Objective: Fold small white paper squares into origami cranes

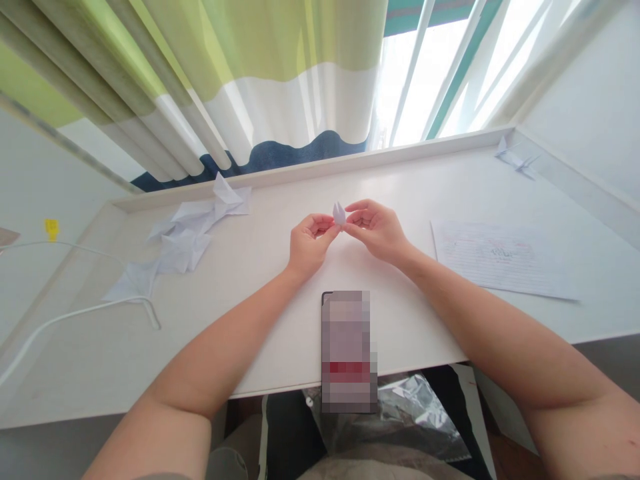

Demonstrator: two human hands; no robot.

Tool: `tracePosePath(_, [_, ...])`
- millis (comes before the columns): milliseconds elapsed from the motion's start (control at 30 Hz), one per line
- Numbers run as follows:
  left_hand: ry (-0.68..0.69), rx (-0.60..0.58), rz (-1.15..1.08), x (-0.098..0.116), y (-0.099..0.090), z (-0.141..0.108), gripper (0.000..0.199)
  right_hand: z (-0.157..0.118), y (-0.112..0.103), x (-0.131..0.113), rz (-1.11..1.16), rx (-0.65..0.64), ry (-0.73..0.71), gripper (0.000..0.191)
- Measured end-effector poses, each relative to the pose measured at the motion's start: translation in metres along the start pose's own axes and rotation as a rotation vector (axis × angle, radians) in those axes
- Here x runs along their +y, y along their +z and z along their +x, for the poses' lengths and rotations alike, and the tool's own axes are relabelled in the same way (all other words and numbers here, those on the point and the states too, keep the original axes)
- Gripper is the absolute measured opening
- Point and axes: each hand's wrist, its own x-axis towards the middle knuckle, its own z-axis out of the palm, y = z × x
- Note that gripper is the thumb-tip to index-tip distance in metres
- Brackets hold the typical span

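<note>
A small folded white paper piece [339, 213], pointed at the top, stands upright between my two hands above the middle of the white desk. My left hand [311, 245] pinches its lower left side with thumb and fingers. From the other side, my right hand [376, 228] has its thumb at the bottom edge of the paper and its fingers curled close to it. The fingertips of both hands nearly meet at its base. Fine fold lines are too small to make out.
Several folded white papers [187, 230] lie at the left. A sheet with writing [500, 259] is at the right, and small paper folds [515, 160] sit in the far right corner. A phone [346, 347] with blurred screen lies at the front edge. White tubing [100, 308] crosses the left side.
</note>
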Motion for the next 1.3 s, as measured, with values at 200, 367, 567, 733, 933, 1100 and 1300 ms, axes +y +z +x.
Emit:
tracePosePath(200, [0.07,0.021,0.095,-0.001,0.001,-0.002,0.022,-0.001,0.001,0.0,0.004,0.03,0.0,0.051])
tracePosePath(367, [0.073,0.062,0.157,0.004,0.002,-0.005,0.019,-0.003,0.004,-0.001,-0.038,0.054,-0.033,0.047])
tracePosePath(567, [0.068,0.079,0.156,0.005,0.002,-0.006,0.017,-0.004,0.007,-0.002,-0.055,0.054,-0.054,0.042])
tracePosePath(733, [0.051,0.112,0.17,0.004,0.002,-0.004,0.015,-0.004,0.008,-0.005,-0.043,0.075,-0.058,0.044])
tracePosePath(933, [0.059,0.093,0.147,0.005,0.004,-0.007,0.013,-0.004,0.009,-0.007,-0.013,0.09,-0.037,0.043])
tracePosePath(1100, [0.037,0.095,0.149,0.007,0.004,-0.008,0.017,-0.005,0.011,-0.006,0.02,0.101,-0.009,0.042])
tracePosePath(1300, [0.042,0.097,0.134,0.008,0.005,-0.008,0.016,-0.004,0.013,-0.006,0.088,0.107,0.024,0.049])
